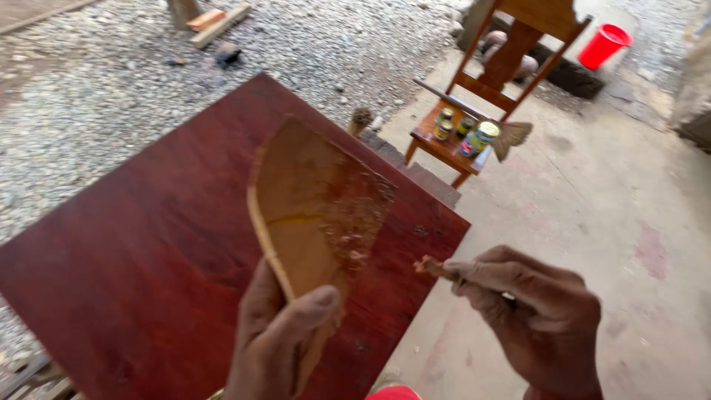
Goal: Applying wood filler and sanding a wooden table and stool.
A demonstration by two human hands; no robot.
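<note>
Left hand [278, 341] fingers pinching a curved wood piece [311, 207] over the red board [148, 259]; right hand [533, 311], right of the board, curled around what looks like a small brush [433, 267].

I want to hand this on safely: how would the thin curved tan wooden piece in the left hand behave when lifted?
The thin curved tan wooden piece looks stiff, since it stands up from the left hand without drooping. Probably light, being so thin. Its flaking patch suggests a surface that could crumble.

Behind, a wooden chair [511, 67] carries small tins [465, 130] and a brush [509, 135]; a red bucket [603, 44] sits beyond, gravel [111, 81] spreading left.
</note>
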